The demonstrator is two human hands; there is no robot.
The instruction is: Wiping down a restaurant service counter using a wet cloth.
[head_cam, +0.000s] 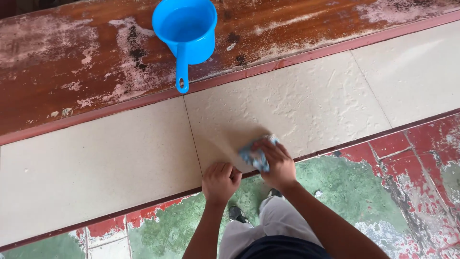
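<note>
My right hand (pixel 277 162) presses a crumpled blue cloth (pixel 253 155) onto a beige textured tile (pixel 297 100), close to the tile's near edge. A darker damp patch spreads on the tile around the cloth. My left hand (pixel 220 181) rests fisted on the same near edge, just left of the cloth, with nothing in it. A blue plastic scoop (pixel 186 29) with a long handle stands farther back on a worn reddish wooden ledge (pixel 72 62); it seems to hold water.
Another beige tile (pixel 91 168) adjoins on the left and a third (pixel 417 72) on the right. Below the step lies a floor with peeling green and red paint (pixel 345 187). My legs and a dark shoe (pixel 237 214) show at the bottom.
</note>
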